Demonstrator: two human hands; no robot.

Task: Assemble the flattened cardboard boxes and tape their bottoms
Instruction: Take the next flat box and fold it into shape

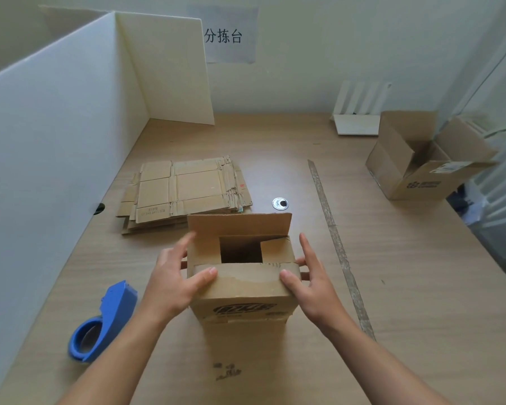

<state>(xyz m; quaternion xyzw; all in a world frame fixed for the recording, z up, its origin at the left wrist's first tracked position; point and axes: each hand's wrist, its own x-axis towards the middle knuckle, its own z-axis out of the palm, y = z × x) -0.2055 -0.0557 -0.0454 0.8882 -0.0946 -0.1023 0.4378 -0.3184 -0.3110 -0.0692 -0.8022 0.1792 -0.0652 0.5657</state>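
The cardboard box (243, 290) stood upright on the desk (406, 273) between the fingers of both hands, its long axis vertical and its open end facing up. Its far flap (240, 225) rose beyond the fingertips, and the near flap lay folded inward under both thumbs. The left hand (173, 276) and right hand (311, 280) clamped opposite side walls, index fingers stretched forward, forearms converging from below. A blue tape dispenser (105, 320) lay left of the left fingers, with flattened boxes (184, 191) beyond them. Right of the right fingers, desk surface ran to a tape strip (338, 244).
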